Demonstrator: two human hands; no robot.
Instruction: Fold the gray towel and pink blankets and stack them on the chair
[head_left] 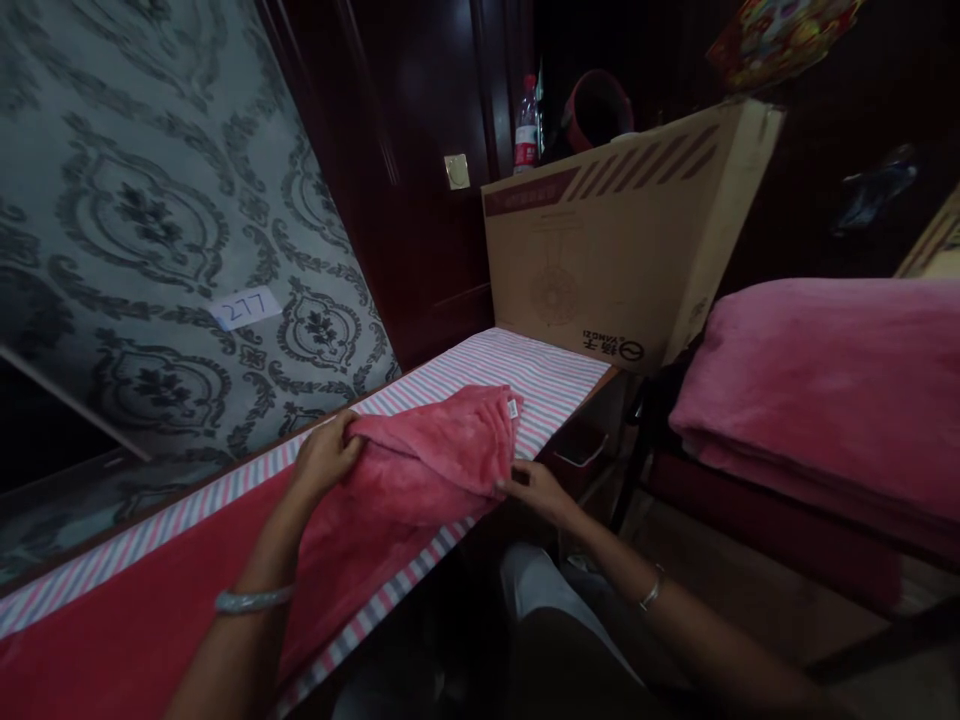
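A long pink plush blanket [405, 500] lies along a narrow surface covered with a striped cloth [480, 360]. Its far end is folded over, and a small white tag [513, 408] shows at that end's edge. My left hand [327, 458] grips the fold at the blanket's wall side, thumb and fingers closed on the fabric. At the near corner of the folded end, my right hand [536, 490] pinches the blanket's edge between thumb and fingertips.
A large cardboard box [600, 240] stands past the striped cloth, with a red-capped bottle [526, 130] behind it. Another folded pink blanket [825, 390] rests on a dark-framed seat at right. The patterned wall [150, 220] bears a paper marked 277 [246, 308].
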